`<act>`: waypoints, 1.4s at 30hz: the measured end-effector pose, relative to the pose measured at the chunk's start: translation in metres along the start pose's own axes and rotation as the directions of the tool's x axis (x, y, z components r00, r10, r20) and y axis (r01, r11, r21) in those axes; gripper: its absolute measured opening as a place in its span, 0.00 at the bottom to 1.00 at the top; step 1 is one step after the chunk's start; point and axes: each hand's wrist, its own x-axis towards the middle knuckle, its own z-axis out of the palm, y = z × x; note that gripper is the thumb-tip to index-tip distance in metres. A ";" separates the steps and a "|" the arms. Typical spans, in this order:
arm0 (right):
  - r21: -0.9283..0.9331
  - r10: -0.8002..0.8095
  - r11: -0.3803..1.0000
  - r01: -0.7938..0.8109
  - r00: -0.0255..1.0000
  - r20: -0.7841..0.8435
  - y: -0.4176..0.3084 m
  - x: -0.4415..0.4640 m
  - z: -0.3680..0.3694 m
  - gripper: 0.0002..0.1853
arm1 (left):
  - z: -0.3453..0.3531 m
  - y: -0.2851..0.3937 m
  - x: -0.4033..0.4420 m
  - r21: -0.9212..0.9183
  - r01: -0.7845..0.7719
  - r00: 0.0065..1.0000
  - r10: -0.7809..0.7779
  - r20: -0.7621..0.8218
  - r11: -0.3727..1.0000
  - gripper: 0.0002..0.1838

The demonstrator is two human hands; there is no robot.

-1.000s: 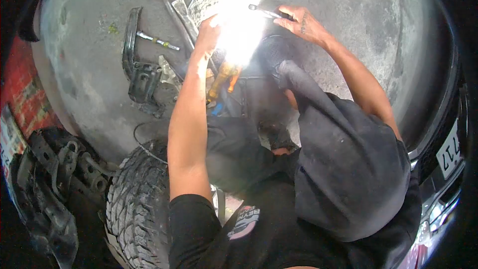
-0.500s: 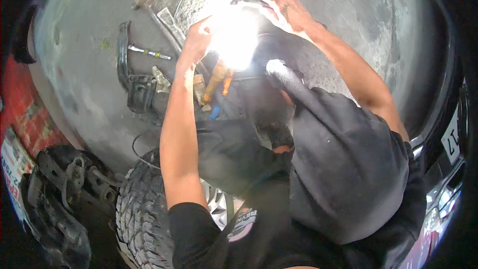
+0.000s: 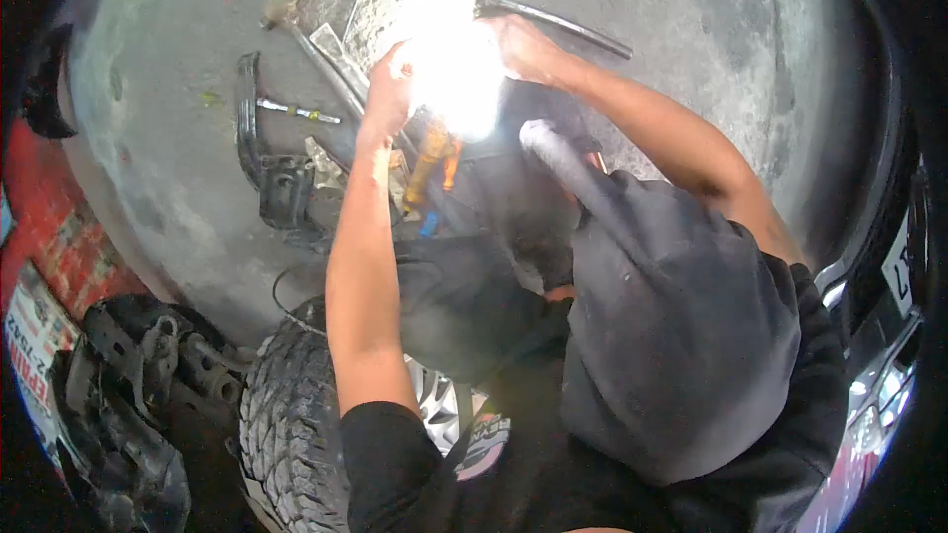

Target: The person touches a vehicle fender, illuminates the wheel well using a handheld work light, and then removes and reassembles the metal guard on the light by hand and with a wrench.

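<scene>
My left hand (image 3: pixel 389 89) is at the left edge of a very bright white glare (image 3: pixel 456 69). Its visible fingers are curled, but whatever they grip is washed out. My right hand (image 3: pixel 525 47) reaches into the glare from the right, its fingertips lost in the light. Just beyond it, a long metal bar (image 3: pixel 573 30) with a wider end lies on the floor. Below the glare are an orange-handled tool (image 3: pixel 425 173) and a small blue piece (image 3: pixel 429 224). Left of my left hand, long metal bars (image 3: pixel 331 64) lie slanted on the floor.
A small shiny rod (image 3: pixel 296 111), a curved dark part (image 3: pixel 247 118) and a black bracket (image 3: pixel 286 188) lie on the left. A treaded tire (image 3: pixel 291 415) and dark metal parts (image 3: pixel 148 365) stand lower left. A dark hood-like cloth (image 3: pixel 681 336) covers much of the lower right. A vehicle's license plate (image 3: pixel 897 271) shows at right.
My right hand has moved left into the glare, off the metal bar, which now shows along most of its length. My left hand stays almost in place.
</scene>
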 end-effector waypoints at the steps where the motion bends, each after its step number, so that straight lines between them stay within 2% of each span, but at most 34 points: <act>1: 0.078 0.055 0.995 -0.055 0.998 -0.001 -0.002 0.002 -0.003 0.18 | 0.004 0.003 -0.005 0.033 -0.015 1.000 0.015 -0.017 0.999 0.19; 4: 0.234 0.163 0.958 -0.163 0.986 0.018 -0.014 0.010 -0.011 0.17 | 0.016 0.023 -0.019 0.036 0.026 0.996 -0.023 -0.086 0.999 0.17; 5: -0.050 -0.088 0.995 0.082 0.987 -0.136 -0.022 0.018 -0.011 0.16 | 0.018 0.023 -0.019 0.036 0.027 0.996 -0.024 -0.088 0.999 0.17; 7: -0.349 -0.368 0.893 0.283 0.906 -0.207 -0.036 0.041 -0.009 0.15 | 0.019 0.021 -0.018 0.020 0.091 0.993 -0.089 -0.080 0.996 0.16; 8: -0.346 -0.251 0.900 0.264 0.964 0.084 -0.041 0.060 -0.011 0.15 | 0.019 0.019 -0.019 0.016 0.114 0.990 -0.113 -0.080 0.993 0.16; 10: -0.351 -0.113 0.902 0.250 0.923 0.368 -0.046 0.078 -0.023 0.15 | 0.020 0.012 -0.017 -0.029 0.007 0.999 -0.009 -0.042 1.000 0.15; 11: -0.267 -0.176 0.912 0.313 0.883 0.435 -0.047 0.083 -0.029 0.15 | 0.021 0.011 -0.016 -0.027 0.012 0.999 -0.013 -0.048 1.000 0.15; 13: -0.170 -0.247 0.911 0.375 0.829 0.502 -0.044 0.090 -0.025 0.14 | 0.020 0.011 -0.017 -0.021 -0.018 0.999 0.017 -0.029 1.000 0.15; 16: -0.220 -0.220 0.903 0.370 0.837 0.502 -0.043 0.100 -0.013 0.13 | 0.019 -0.006 -0.012 -0.050 0.049 0.998 -0.052 -0.044 0.998 0.15; 20: -0.256 -0.270 0.819 0.513 0.739 0.618 -0.027 0.118 -0.006 0.11 | 0.024 -0.015 -0.005 -0.199 0.134 0.989 -0.144 -0.040 0.971 0.15; 22: -0.245 -0.303 0.796 0.553 0.715 0.630 -0.016 0.124 0.003 0.10 | 0.026 -0.013 -0.002 -0.568 0.253 0.957 -0.290 0.025 0.784 0.14; 23: -0.274 -0.288 0.792 0.546 0.729 0.621 -0.012 0.124 0.009 0.10 | 0.028 -0.013 -0.002 -0.570 0.253 0.956 -0.293 0.023 0.782 0.14; 25: -0.325 -0.264 0.778 0.537 0.750 0.607 0.003 0.125 0.027 0.10 | 0.029 0.001 -0.003 -0.713 0.311 0.925 -0.372 0.076 0.628 0.14; 26: -0.353 -0.250 0.770 0.532 0.760 0.600 0.003 0.125 0.029 0.09 | 0.028 0.007 -0.005 -0.718 0.308 0.925 -0.374 0.072 0.623 0.14; 27: -0.367 -0.241 0.766 0.528 0.765 0.597 0.005 0.125 0.029 0.09 | 0.027 0.014 -0.006 -0.299 0.181 0.979 -0.201 -0.040 0.937 0.15; 28: -0.381 -0.233 0.762 0.524 0.770 0.594 0.008 0.126 0.030 0.09 | 0.028 0.019 -0.007 0.208 0.001 0.999 0.009 -0.048 0.978 0.16; 29: -0.342 -0.238 0.778 0.528 0.750 0.617 0.013 0.129 0.031 0.09 | 0.030 0.018 -0.005 0.208 0.006 0.999 0.004 -0.050 0.978 0.16; 31: -0.301 -0.239 0.793 0.530 0.725 0.646 0.011 0.128 0.029 0.09 | 0.031 0.016 -0.006 0.190 -0.099 0.990 0.116 -0.084 0.977 0.18; 35: -0.240 -0.363 0.785 0.570 0.739 0.568 0.003 0.119 0.013 0.10 | 0.028 0.041 -0.005 0.172 -0.095 0.992 0.107 -0.061 0.980 0.17; 36: -0.228 -0.377 0.783 0.578 0.733 0.566 0.007 0.120 0.018 0.10 | 0.025 0.058 0.000 0.323 0.006 1.000 -0.001 -0.014 0.946 0.16; 38: -0.267 -0.352 0.775 0.572 0.743 0.570 0.012 0.123 0.029 0.10 | 0.025 0.051 0.003 0.459 0.100 0.993 -0.120 0.016 0.883 0.15; 39: -0.289 -0.331 0.773 0.565 0.748 0.575 0.013 0.124 0.032 0.10 | 0.026 0.041 0.002 0.322 0.089 0.996 -0.081 -0.039 0.943 0.15; 41: -0.288 -0.329 0.762 0.580 0.729 0.600 0.017 0.126 0.036 0.11 | 0.026 0.022 0.001 0.174 0.080 0.993 -0.063 -0.104 0.981 0.14; 42: -0.277 -0.334 0.757 0.591 0.715 0.614 0.013 0.128 0.029 0.11 | 0.022 0.041 0.003 0.245 0.079 0.993 -0.053 -0.109 0.966 0.14</act>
